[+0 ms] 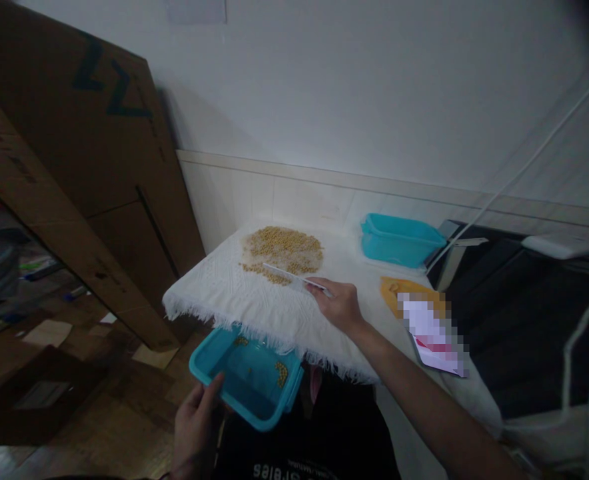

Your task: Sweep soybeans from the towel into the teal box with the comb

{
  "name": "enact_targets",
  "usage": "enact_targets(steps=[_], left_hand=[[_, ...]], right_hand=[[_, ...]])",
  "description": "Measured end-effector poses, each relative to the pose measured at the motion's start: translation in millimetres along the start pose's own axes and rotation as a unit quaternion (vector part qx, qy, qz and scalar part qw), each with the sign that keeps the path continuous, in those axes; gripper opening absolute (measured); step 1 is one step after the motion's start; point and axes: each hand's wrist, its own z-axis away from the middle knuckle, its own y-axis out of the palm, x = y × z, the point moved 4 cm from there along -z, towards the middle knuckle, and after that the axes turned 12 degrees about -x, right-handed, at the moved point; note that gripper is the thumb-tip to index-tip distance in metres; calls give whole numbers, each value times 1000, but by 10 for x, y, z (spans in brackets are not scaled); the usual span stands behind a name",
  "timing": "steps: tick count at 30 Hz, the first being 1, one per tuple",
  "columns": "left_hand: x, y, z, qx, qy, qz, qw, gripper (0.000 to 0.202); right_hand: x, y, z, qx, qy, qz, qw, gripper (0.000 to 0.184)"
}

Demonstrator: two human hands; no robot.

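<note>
My left hand (197, 417) grips the near left rim of a blue plastic container (248, 380), thumb over the edge. The container sits under the fringed front edge of a white cloth (214, 280), and a few small clumps of soybeans lie inside it. In my right hand (339, 305) is a thin, flat white scraper-like piece (294, 276), closed between the fingers. Its long edge rests at the near side of a spread pile of yellow soybeans (284, 247) on the cloth. A smaller strip of beans lies on the near side of that piece.
A second blue container (399, 240) stands at the back right of the cloth. Right of my forearm lie an orange-yellow item (392, 293) and a blurred phone-like object (437, 343). White cables (524, 167) run at the right. A tall cardboard box (99, 167) stands left.
</note>
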Motion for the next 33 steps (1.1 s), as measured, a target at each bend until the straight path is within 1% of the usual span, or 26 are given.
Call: enact_targets(steps=[3,8,13,19,23,26,31,33], left_hand=[[4,2,-7,4,2,-4,1000,49],[33,-21,-40,14,9,-11,1000,48],[19,-24,-22,16,15,-13,1000,47],[-23,-15,-1,13,26,-18,999,46],[-10,-15,-12,14,14,-8,1000,46],[7,-9,-20,15,-1,9,1000,46],[9,-14,-29,4,2,17,1000,47],[15,-16,-35,8,5,20,1000,46]], right_hand=[[18,5,8,1,-6,3,1000,15],[37,2,6,2,4,6,1000,16],[56,-12,-9,4,4,7,1000,16],[37,-74,-35,-15,17,49,999,17],[73,-75,-31,-1,4,47,999,17],[110,-81,-35,-4,-3,37,999,17],[133,-88,-41,-7,1,29,1000,16],[136,-86,-37,-5,4,29,1000,16]])
